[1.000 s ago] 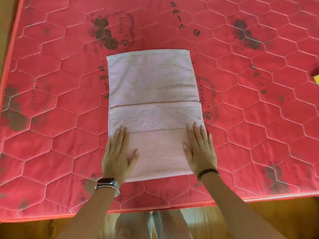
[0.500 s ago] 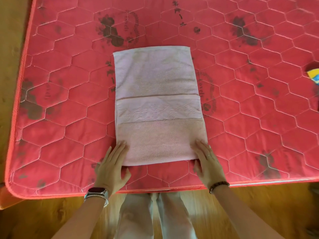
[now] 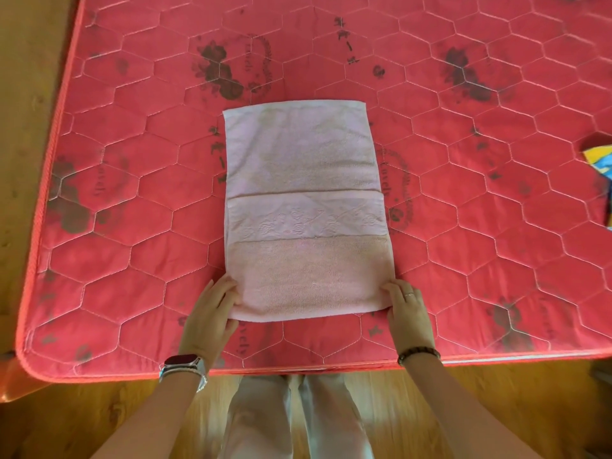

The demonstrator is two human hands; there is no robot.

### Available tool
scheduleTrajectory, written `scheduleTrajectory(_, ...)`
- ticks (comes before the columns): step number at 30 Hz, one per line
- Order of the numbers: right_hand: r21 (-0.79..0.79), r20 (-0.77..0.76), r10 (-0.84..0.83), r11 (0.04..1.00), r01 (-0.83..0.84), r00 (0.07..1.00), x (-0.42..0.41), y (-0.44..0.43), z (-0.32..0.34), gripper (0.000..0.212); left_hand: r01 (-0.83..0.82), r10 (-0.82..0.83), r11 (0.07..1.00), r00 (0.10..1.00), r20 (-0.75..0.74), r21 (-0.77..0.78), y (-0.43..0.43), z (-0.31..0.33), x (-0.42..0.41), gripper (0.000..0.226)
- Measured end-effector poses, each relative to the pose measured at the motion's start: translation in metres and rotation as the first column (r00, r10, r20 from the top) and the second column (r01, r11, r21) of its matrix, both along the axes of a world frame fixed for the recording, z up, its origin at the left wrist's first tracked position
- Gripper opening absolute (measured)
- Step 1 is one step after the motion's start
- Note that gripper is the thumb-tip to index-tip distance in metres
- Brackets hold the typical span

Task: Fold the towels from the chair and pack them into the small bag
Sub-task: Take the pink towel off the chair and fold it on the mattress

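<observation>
Nearest to me are my own light trousers [image 3: 291,422], above a wooden floor [image 3: 496,409]; the edge of a red quilted mattress [image 3: 132,293] is just in front of my legs. Both my forearms reach forward over this edge; the left wrist has a watch [image 3: 182,364], the right wrist a bracelet of dark beads [image 3: 419,352].

My left hand [image 3: 208,313] is at the near left corner of the pink towel [image 3: 304,207]; its fingers [image 3: 222,286] are curled on the corner and the thumb lies along the near edge, so it holds the cloth. My right hand [image 3: 409,313], with a ring [image 3: 409,295] on one finger, holds the near right corner in the same manner, fingers bent over the cloth.

The towel lies flat on the mattress between my hands and runs away from me; it is folded to a long rectangle, with one layer ending in a straight edge across its middle and a patterned band just below this edge. Nothing covers it except my fingers.

The mattress has hexagon stitching and dark printed marks; far to the right, at the border of the view, is a colourful thing [image 3: 600,157] that I cannot identify.
</observation>
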State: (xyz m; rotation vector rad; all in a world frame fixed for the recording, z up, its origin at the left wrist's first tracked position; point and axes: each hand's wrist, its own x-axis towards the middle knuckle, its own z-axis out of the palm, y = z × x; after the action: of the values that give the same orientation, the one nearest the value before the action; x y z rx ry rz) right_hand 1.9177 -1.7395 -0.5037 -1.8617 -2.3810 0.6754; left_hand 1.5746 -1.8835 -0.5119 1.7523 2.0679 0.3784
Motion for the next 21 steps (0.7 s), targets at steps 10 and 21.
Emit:
scheduleTrajectory(10,0.055,-0.090,0.104,0.993,-0.099,0.990,0.025,-0.004,0.007,0.039,0.039,-0.033,0.998,0.995,0.089,-0.056,-0.011,0.018,-0.010,0.027)
scheduleTrajectory(21,0.007,-0.248,-0.007,1.000,0.009,0.969,0.032,-0.003,0.083,0.026,-0.197,0.216,0.976,0.935,0.280,-0.095,-0.008,0.091,0.009,0.011)
